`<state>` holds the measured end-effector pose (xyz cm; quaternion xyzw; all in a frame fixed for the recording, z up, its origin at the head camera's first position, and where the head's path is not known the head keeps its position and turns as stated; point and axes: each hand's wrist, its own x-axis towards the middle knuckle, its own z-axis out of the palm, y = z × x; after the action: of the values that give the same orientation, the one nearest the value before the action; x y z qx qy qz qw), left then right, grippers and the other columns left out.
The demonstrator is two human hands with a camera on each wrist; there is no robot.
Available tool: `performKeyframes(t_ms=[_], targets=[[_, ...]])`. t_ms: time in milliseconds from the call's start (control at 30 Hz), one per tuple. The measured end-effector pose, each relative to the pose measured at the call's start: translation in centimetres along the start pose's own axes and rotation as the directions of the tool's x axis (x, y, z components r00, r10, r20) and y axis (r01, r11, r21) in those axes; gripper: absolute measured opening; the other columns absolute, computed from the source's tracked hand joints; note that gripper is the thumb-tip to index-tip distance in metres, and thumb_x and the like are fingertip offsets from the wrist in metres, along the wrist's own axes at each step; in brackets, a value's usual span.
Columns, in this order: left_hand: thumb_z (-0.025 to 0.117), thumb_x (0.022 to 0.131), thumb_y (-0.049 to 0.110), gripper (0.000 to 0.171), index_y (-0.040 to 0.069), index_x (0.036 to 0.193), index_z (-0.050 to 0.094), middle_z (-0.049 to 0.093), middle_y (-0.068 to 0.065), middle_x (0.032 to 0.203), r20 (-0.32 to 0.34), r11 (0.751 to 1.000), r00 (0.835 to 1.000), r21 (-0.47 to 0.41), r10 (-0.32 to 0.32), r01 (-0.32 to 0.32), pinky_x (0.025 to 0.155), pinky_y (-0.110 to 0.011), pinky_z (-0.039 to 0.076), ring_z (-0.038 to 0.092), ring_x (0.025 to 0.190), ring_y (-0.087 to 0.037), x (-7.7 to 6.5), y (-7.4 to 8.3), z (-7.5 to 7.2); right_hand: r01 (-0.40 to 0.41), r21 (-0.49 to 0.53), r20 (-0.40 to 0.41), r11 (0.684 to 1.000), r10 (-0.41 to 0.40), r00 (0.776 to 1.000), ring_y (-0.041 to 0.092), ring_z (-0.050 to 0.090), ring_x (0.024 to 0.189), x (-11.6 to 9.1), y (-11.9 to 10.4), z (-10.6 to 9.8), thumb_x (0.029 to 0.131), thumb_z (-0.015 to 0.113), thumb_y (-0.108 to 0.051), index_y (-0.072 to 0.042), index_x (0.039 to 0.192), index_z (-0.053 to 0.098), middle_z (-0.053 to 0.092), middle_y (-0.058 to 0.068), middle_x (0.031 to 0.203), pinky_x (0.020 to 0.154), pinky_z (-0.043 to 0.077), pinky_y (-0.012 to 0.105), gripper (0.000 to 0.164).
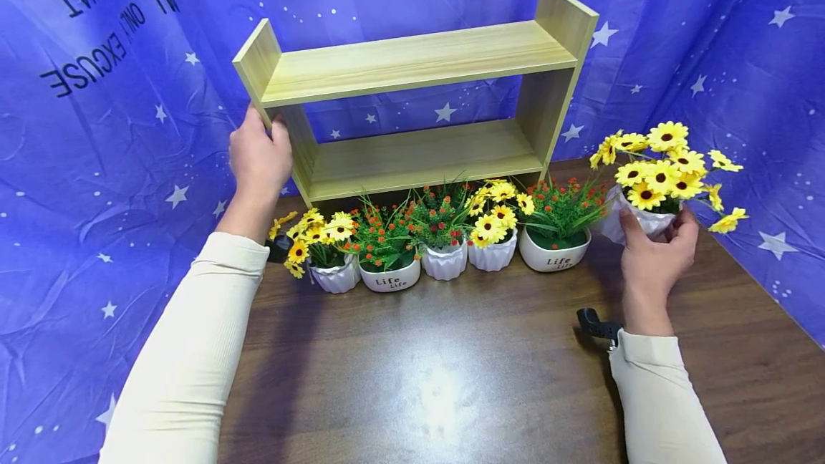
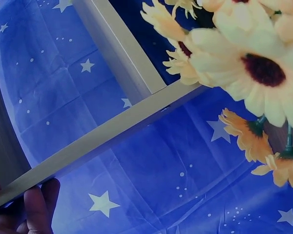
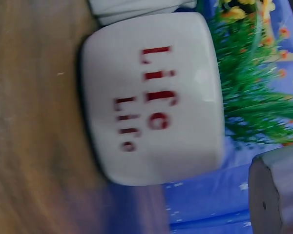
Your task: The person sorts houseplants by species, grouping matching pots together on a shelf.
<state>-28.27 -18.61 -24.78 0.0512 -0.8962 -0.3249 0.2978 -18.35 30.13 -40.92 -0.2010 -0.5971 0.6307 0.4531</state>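
Note:
A light wooden two-tier shelf (image 1: 419, 63) stands behind a row of potted artificial flowers. My left hand (image 1: 260, 156) grips the shelf's left side panel; its fingers also show against the panel (image 2: 97, 129) in the left wrist view. Off to the right, my right hand (image 1: 657, 260) holds a white ribbed pot of yellow daisies (image 1: 660, 177), raised above the table and tilted. That white pot (image 3: 283, 190) shows at the right edge in the right wrist view, where the hand is hidden. Nearest to it is a white "Life" planter (image 1: 556, 253) with orange-red flowers.
Along the shelf's front stand another "Life" planter (image 1: 389, 278), a ribbed pot with red flowers (image 1: 445, 261) and two pots of yellow daisies, one at the left end (image 1: 335, 276), one mid-row (image 1: 493, 253). A blue starred curtain (image 1: 161, 185) surrounds the brown table (image 1: 361, 364).

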Motion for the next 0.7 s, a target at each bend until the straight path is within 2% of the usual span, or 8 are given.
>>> performKeyframes(t_ms=[200, 333, 433, 600, 700], targets=[[0.046, 0.102, 0.029, 0.032, 0.007, 0.121, 0.059, 0.067, -0.021, 0.120, -0.003, 1.000, 1.000, -0.007, -0.002, 0.002, 0.088, -0.059, 0.042, 0.060, 0.116, -0.042, 0.1, 0.0, 0.2, 0.023, 0.093, 0.017, 0.995, -0.025, 1.000, 0.021, 0.055, 0.118, -0.5, -3.6, 0.3, 0.070, 0.083, 0.003, -0.011, 0.133, 0.057, 0.059, 0.009, 0.128, 0.099, 0.043, 0.029, 0.069], [0.045, 0.102, 0.030, 0.032, 0.008, 0.121, 0.058, 0.067, -0.021, 0.120, 0.000, 1.000, 1.000, -0.005, -0.008, 0.008, 0.088, -0.060, 0.042, 0.060, 0.116, -0.042, 0.0, 0.1, 0.2, 0.065, 0.222, 0.028, 0.973, -0.073, 0.997, 0.025, 0.056, 0.116, -0.6, -5.9, 1.3, 0.067, 0.081, 0.010, -0.007, 0.130, 0.059, 0.060, 0.014, 0.126, 0.098, 0.045, 0.031, 0.069], [0.045, 0.102, 0.030, 0.032, 0.007, 0.121, 0.058, 0.066, -0.022, 0.120, 0.001, 1.000, 1.000, 0.000, -0.009, 0.009, 0.087, -0.061, 0.042, 0.060, 0.116, -0.043, 0.0, 0.1, 0.2, 0.113, 0.285, 0.027, 0.952, -0.126, 0.992, 0.027, 0.057, 0.113, -0.6, -7.9, 2.5, 0.065, 0.078, 0.012, -0.005, 0.127, 0.061, 0.061, 0.016, 0.123, 0.096, 0.045, 0.032, 0.066], [0.045, 0.101, 0.028, 0.032, 0.006, 0.121, 0.058, 0.066, -0.024, 0.119, -0.001, 1.000, 1.000, 0.013, -0.012, 0.012, 0.086, -0.062, 0.042, 0.060, 0.114, -0.046, 0.0, 0.1, 0.2, 0.178, 0.329, 0.041, 0.927, -0.202, 0.978, 0.027, 0.058, 0.110, -1.1, -12.0, 4.8, 0.066, 0.074, 0.011, -0.002, 0.121, 0.063, 0.063, 0.017, 0.119, 0.094, 0.043, 0.031, 0.058], [0.046, 0.101, 0.027, 0.032, 0.005, 0.120, 0.058, 0.066, -0.025, 0.118, -0.014, 1.000, 1.000, 0.009, 0.005, -0.005, 0.085, -0.062, 0.042, 0.060, 0.112, -0.047, 0.0, 0.0, 0.0, 0.203, 0.397, 0.067, 0.895, -0.249, 0.966, 0.029, 0.059, 0.109, -1.3, -14.6, 6.6, 0.067, 0.071, 0.011, 0.001, 0.117, 0.063, 0.064, 0.018, 0.117, 0.094, 0.043, 0.031, 0.052]])
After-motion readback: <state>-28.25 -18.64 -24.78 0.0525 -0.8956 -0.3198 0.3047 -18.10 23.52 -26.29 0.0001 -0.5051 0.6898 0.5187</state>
